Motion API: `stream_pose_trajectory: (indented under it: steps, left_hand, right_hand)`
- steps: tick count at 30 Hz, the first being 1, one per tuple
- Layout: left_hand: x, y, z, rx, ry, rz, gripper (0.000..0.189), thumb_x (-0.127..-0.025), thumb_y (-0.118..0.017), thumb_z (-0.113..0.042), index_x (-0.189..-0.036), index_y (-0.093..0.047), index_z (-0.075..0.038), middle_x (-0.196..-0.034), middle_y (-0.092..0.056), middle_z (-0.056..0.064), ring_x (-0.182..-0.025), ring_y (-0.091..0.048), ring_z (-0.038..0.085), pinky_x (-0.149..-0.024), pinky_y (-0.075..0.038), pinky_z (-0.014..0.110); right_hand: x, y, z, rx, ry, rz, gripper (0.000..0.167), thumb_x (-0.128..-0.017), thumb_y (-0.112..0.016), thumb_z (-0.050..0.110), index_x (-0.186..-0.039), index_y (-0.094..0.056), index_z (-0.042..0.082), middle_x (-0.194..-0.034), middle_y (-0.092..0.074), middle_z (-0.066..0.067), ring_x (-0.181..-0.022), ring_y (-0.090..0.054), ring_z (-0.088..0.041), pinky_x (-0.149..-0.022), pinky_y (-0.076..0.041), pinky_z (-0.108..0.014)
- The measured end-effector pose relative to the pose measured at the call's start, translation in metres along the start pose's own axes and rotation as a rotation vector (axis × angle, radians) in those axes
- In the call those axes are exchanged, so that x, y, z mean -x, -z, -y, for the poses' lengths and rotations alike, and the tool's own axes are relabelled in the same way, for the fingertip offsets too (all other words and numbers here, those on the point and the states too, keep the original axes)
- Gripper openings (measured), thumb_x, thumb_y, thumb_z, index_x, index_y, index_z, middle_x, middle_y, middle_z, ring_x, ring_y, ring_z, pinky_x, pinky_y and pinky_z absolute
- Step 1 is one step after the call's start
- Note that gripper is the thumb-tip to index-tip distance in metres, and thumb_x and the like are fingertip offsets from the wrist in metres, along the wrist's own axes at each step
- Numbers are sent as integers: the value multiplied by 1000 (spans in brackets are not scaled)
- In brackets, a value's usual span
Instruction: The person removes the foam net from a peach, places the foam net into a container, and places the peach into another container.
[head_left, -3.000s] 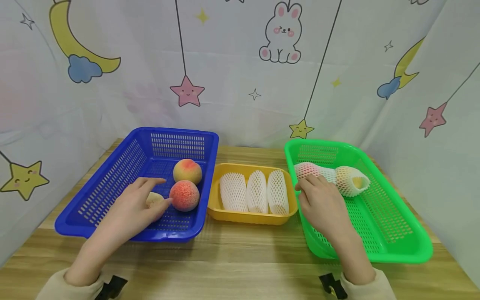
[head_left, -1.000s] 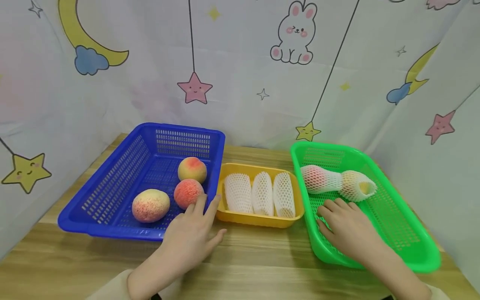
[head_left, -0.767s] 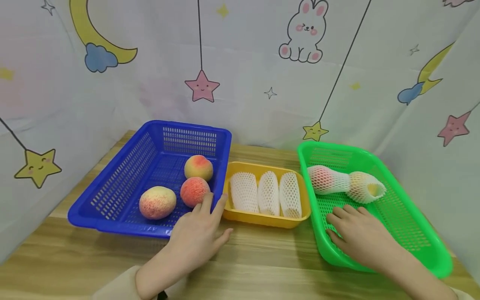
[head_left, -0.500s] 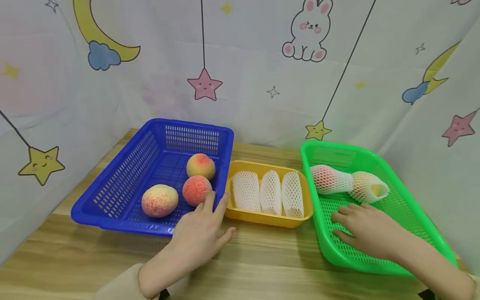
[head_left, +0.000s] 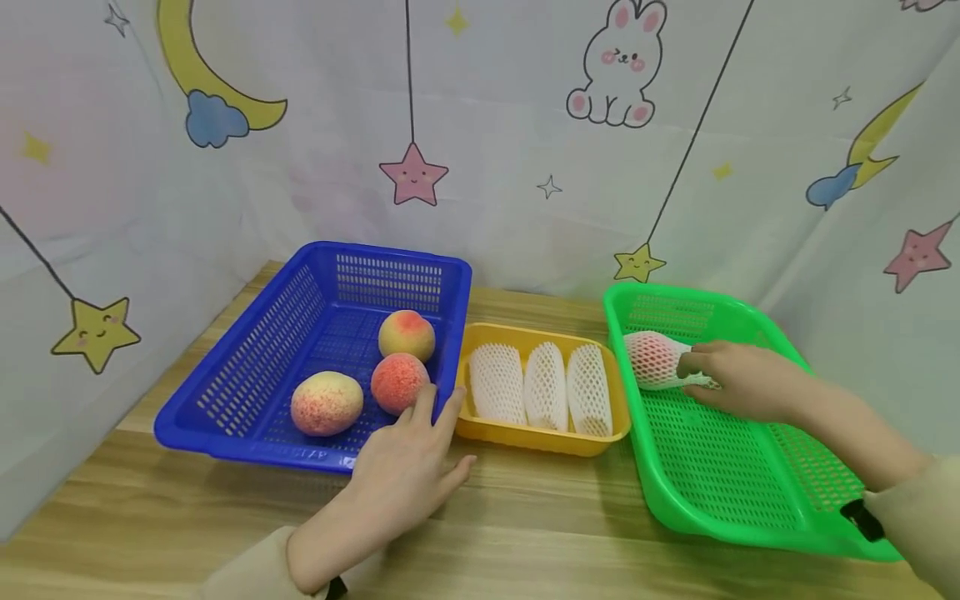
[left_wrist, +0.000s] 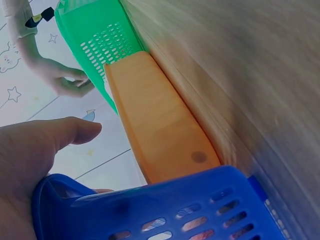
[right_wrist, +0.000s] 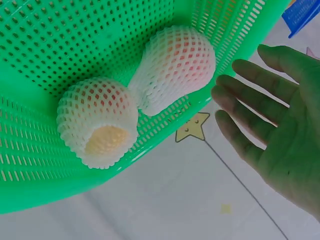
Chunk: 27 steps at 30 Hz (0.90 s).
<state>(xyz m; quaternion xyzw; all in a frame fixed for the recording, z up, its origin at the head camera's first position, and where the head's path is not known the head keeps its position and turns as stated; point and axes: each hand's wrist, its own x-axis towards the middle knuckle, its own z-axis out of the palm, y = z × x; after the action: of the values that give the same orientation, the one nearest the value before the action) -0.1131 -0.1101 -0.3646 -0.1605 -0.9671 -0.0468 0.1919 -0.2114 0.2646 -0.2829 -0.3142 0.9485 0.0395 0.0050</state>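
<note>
My left hand [head_left: 405, 467] rests at the right front corner of the blue basket [head_left: 247, 450], fingers reaching over its rim and thumb held apart. Inside that basket lie a pale speckled peach [head_left: 327, 403], a red peach [head_left: 401, 384] near my fingertips, and a yellow-red peach [head_left: 407, 335]. Over the green basket [head_left: 667, 508] is my right hand [head_left: 742, 379], beside a peach in white foam net [head_left: 651, 360]. The right wrist view shows its fingers extended, holding nothing. A second net-wrapped peach [right_wrist: 97, 122], hidden by the hand in the head view, shows yellow through the sleeve's open end.
Between the baskets stands a shallow yellow tray [head_left: 540, 437] with three white foam net sleeves [head_left: 545, 386] lying in it. All stand on a wooden table [head_left: 525, 533]. A printed curtain [head_left: 502, 100] hangs close behind.
My left hand has left the pale peach and moved right to the blue basket's corner. My right hand drew back toward me, then moved forward over the net-wrapped peaches. The head view has shifted slightly.
</note>
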Motion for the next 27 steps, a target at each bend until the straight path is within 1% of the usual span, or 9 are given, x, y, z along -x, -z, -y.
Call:
stream_pose_trajectory:
  steps: [3,8,10,14,17,19,22,24,27]
  left_hand:
    - [0,-1,-1,3,3,-2,70,-79,-70,-50,-135,-51,-12,-116,-55,17,-69,-59,19,-42,-39,26]
    - [0,-1,0,-5,6,-4,71,-79,-70,-51,-135,-51,-12,-116,-55,16,-68,-58,18,-42,-38,26]
    - [0,-1,0,-9,4,-4,71,-79,-70,-51,-135,-51,-12,-116,-55,16,-67,-58,18,-42,-38,25]
    - [1,-1,1,-13,2,-13,72,-79,-70,-51,-136,-50,-12,-116,-55,16,-67,-58,18,-41,-37,25]
    - [1,-1,1,-11,2,-19,72,-79,-71,-51,-136,-50,-12,-115,-55,16,-67,-58,18,-41,-37,25]
    - [1,-1,0,-10,4,-19,72,-78,-71,-51,-136,-50,-12,-115,-55,15,-67,-58,18,-42,-37,25]
    - [1,-1,0,-8,5,-17,72,-78,-71,-51,-136,-50,-12,-115,-56,15,-68,-58,18,-42,-38,26]
    - [1,-1,0,-9,5,-15,73,-78,-71,-51,-136,-50,-12,-116,-56,15,-69,-59,18,-42,-38,26]
    - [1,-1,0,-5,5,-13,73,-79,-70,-51,-137,-50,-12,-117,-56,16,-69,-59,18,-43,-38,26]
  right_hand:
    - [-7,2,-5,0,-23,-28,18,-86,-68,21,-102,-70,12,-102,-68,-1,-93,-66,-24,-74,-54,-43]
    - [-19,3,-14,62,-23,-74,23,-83,-71,19,-103,-68,10,-106,-67,-8,-97,-64,-30,-74,-53,-45]
    - [-24,2,-18,77,-33,-72,26,-82,-72,19,-106,-67,9,-109,-67,-10,-100,-62,-32,-75,-53,-46]
    - [-33,-4,-23,68,-55,-54,28,-82,-71,17,-109,-67,9,-112,-65,-12,-106,-59,-35,-77,-52,-48]
    - [-41,-10,-25,67,-59,-41,29,-82,-71,17,-109,-67,8,-112,-64,-13,-107,-58,-36,-77,-52,-49]
    - [-47,-14,-24,67,-69,-19,36,-82,-71,19,-115,-64,7,-118,-62,-17,-111,-56,-42,-81,-51,-53]
    - [-55,-20,-22,64,-97,18,54,-80,-72,23,-128,-57,5,-130,-55,-22,-121,-49,-49,-89,-46,-61]
    - [-60,-24,-20,67,-112,42,65,-78,-74,26,-136,-51,5,-138,-49,-24,-126,-44,-51,-93,-43,-64]
    - [-66,-30,-17,93,-109,63,73,-76,-77,30,-138,-48,6,-140,-47,-22,-126,-44,-48,-94,-42,-65]
